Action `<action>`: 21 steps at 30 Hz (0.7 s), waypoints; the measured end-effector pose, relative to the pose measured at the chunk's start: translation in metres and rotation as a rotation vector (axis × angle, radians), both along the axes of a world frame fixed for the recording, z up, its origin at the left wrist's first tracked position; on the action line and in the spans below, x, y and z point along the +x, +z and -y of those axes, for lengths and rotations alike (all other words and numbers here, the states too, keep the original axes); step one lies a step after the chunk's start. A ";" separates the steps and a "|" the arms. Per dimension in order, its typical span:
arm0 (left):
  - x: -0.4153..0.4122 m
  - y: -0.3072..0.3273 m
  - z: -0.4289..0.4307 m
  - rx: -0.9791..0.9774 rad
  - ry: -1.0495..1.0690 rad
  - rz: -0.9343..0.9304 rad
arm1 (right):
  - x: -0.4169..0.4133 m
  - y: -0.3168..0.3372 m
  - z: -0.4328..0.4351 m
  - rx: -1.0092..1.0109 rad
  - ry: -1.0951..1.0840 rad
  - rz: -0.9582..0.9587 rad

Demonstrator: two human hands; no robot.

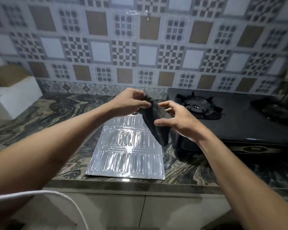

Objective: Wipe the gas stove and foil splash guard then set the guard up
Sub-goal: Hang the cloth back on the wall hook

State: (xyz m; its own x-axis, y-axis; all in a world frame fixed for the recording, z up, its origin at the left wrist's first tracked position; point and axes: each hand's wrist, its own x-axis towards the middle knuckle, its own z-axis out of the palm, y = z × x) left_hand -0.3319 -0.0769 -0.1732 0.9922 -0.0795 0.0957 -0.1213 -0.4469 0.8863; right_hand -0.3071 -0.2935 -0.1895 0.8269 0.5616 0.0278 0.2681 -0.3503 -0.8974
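Observation:
A dark grey cloth (158, 128) hangs in the air above the counter. My left hand (131, 101) pinches its top edge. My right hand (176, 120) holds the cloth lower down, between thumb and fingers. Below them the silver foil splash guard (126, 155) lies folded flat on the marbled counter, near its front edge. The black gas stove (236, 123) stands to the right, with one burner grate (199, 105) in plain sight and a second burner at the far right, partly cut off.
The marbled countertop (48, 117) stretches to the left. A patterned tile wall (140, 47) rises behind it. A white block (15, 97) sits at the far left. A white cord (56, 196) curves across the lower left corner.

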 end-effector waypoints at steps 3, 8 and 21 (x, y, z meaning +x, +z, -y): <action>-0.004 0.012 0.002 -0.035 0.040 0.022 | 0.006 0.009 0.000 0.068 -0.065 0.106; -0.002 0.021 -0.002 -0.189 0.035 0.026 | 0.021 0.029 -0.005 0.111 -0.073 0.179; 0.087 0.065 -0.039 -0.259 0.012 0.216 | 0.098 0.073 -0.029 0.083 -0.031 0.267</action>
State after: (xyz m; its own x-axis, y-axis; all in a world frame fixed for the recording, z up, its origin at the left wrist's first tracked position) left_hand -0.2445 -0.0376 -0.1078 0.9474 -0.0130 0.3197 -0.3151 -0.2124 0.9250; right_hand -0.2093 -0.2648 -0.1170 0.8010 0.5228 0.2918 0.4893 -0.2908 -0.8222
